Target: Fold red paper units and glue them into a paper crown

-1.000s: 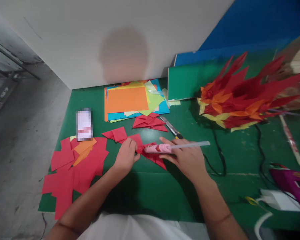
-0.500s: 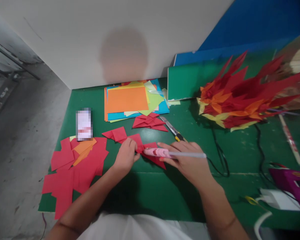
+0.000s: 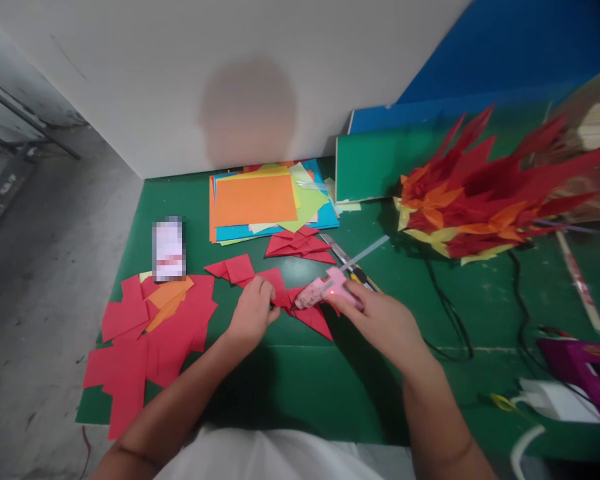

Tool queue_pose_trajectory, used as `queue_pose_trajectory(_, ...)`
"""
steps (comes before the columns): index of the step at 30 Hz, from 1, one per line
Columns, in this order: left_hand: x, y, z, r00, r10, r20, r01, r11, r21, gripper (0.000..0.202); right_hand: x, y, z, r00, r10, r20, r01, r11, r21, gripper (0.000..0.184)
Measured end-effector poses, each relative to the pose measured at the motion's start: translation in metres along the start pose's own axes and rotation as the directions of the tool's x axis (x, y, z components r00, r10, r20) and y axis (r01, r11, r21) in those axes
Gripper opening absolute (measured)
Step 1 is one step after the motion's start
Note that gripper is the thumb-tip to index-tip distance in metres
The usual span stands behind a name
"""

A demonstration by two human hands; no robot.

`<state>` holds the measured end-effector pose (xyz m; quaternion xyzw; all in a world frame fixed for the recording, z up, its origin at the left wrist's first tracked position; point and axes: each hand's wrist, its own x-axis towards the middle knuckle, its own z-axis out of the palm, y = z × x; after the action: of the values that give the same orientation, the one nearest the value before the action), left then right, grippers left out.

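Note:
My right hand [image 3: 385,320] is wrapped round the handle of a pink hot glue gun [image 3: 325,290]. A translucent glue stick [image 3: 367,252] sticks out of its back end, and its nozzle points left at the folded paper. With closed fingers my left hand [image 3: 254,308] pinches a strip of folded red paper [image 3: 273,283]; its pointed parts extend to both sides of my fingers. Just behind lies a small pile of folded red paper pieces [image 3: 297,245]. A utility knife [image 3: 347,257] rests beside that pile, partly behind the glue gun.
Coloured paper sheets [image 3: 255,200] are stacked against the white board. Red paper pieces [image 3: 175,333] and a blurred phone [image 3: 169,250] lie at left. A red and orange paper flower arrangement [image 3: 480,193] stands at right, near black cables [image 3: 445,313] and a purple box [image 3: 575,373].
My right hand has turned the glue gun, so its back end and glue stick now point up and away to the right. My left hand stays on the red paper.

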<state>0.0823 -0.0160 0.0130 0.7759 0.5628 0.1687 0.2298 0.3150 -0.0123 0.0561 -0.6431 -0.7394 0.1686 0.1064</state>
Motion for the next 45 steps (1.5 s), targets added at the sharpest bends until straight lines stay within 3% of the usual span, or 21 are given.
queue_pose_trajectory(3,-0.001,-0.001,0.002,1.0,0.002,-0.013,-0.002,1.0,0.007,0.021,0.001,0.007,-0.002,0.997,0.071,0.042,-0.079,0.969,0.235,0.042)
queue_pose_trajectory(6,-0.003,-0.001,0.004,0.999,-0.008,-0.046,0.008,1.0,0.01,0.022,0.002,0.012,-0.002,0.984,0.174,0.04,-0.173,0.868,0.466,0.041)
queue_pose_trajectory(10,-0.006,-0.001,0.005,0.996,-0.048,-0.071,0.048,0.999,-0.004,0.024,0.011,0.023,0.007,0.939,0.34,-0.055,-0.225,0.727,0.648,0.043)
queue_pose_trajectory(13,-0.005,0.001,0.005,0.998,-0.039,-0.039,0.041,0.998,0.041,0.021,0.019,0.035,0.015,0.874,0.398,-0.277,-0.197,0.814,0.547,0.047)
queue_pose_trajectory(15,-0.004,0.002,0.005,1.0,-0.016,-0.016,0.017,0.997,0.079,0.022,0.023,0.043,0.019,0.856,0.39,-0.339,-0.207,0.86,0.466,0.043)
queue_pose_trajectory(21,-0.002,0.002,0.006,1.0,0.027,0.005,-0.027,0.991,0.133,0.024,0.026,0.058,0.024,0.865,0.375,-0.333,-0.284,0.913,0.292,0.038)
queue_pose_trajectory(26,-0.002,0.002,0.007,0.999,0.045,0.003,-0.045,0.989,0.141,0.024,0.03,0.073,0.032,0.882,0.197,-0.429,-0.201,0.979,0.035,0.037)
queue_pose_trajectory(30,-0.002,0.001,0.007,0.999,0.054,-0.001,-0.054,0.991,0.126,0.024,0.033,0.076,0.037,0.897,0.172,-0.406,-0.212,0.976,-0.056,0.039)
queue_pose_trajectory(33,-0.002,0.001,0.007,0.998,0.062,-0.006,-0.061,0.991,0.121,0.023,0.029,0.063,0.031,0.874,0.191,-0.447,-0.248,0.966,-0.072,0.041)
queue_pose_trajectory(34,-0.002,0.001,0.007,0.998,0.065,-0.008,-0.064,0.991,0.118,0.023,0.026,0.057,0.028,0.842,0.205,-0.498,-0.272,0.96,-0.066,0.044)
queue_pose_trajectory(35,-0.002,0.0,0.007,0.998,0.068,-0.009,-0.067,0.991,0.114,0.023,0.024,0.049,0.025,0.822,0.184,-0.54,-0.249,0.967,-0.05,0.047)
queue_pose_trajectory(36,-0.003,0.0,0.007,0.997,0.071,-0.009,-0.07,0.991,0.111,0.023,0.021,0.04,0.022,0.841,0.106,-0.53,-0.138,0.99,-0.022,0.044)
queue_pose_trajectory(37,-0.003,0.0,0.007,0.997,0.074,-0.009,-0.072,0.991,0.111,0.023,0.019,0.032,0.021,0.88,-0.019,-0.474,0.038,0.999,0.031,0.039)
queue_pose_trajectory(39,-0.003,0.0,0.007,0.997,0.078,-0.009,-0.076,0.99,0.116,0.023,0.014,0.015,0.023,0.923,-0.206,-0.326,0.24,0.969,0.066,0.024)
queue_pose_trajectory(41,-0.003,0.0,0.007,0.997,0.081,-0.01,-0.079,0.989,0.127,0.022,0.01,0.001,0.032,0.909,-0.373,-0.186,0.402,0.901,0.16,0.021)
queue_pose_trajectory(45,-0.004,0.0,0.006,0.995,0.096,-0.017,-0.093,0.985,0.147,0.02,0.003,-0.014,0.052,0.901,-0.409,-0.146,0.434,0.864,0.255,0.023)
